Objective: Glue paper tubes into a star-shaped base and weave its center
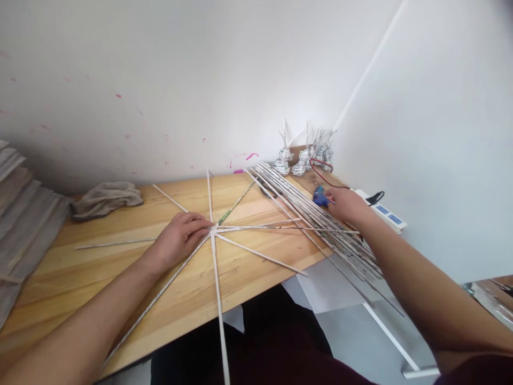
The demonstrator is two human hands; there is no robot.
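Observation:
Rolled paper sticks (262, 251) are laid out like spokes on the wooden table, crossing at one middle point. My left hand (185, 235) has its fingers closed together at that crossing, pressing on the sticks there; the fingertips partly cover the joint. One spoke, a greenish stick (236, 202), points toward the back. Off to the right, my right hand (348, 205) is wrapped round a blue glue gun (320, 197), whose handle is mostly hidden by the fingers. Between the hands lies a bundle of loose paper sticks (304, 206), jutting over the table's front edge.
Several woven paper figures (284, 162) stand at the back right beside a red cord (320, 163). A white power strip (387, 211) lies past my right hand. Dark-handled scissors (267, 190) sit partly under the bundle. A crumpled cloth (108, 199) and stacked paper (28, 208) are at left.

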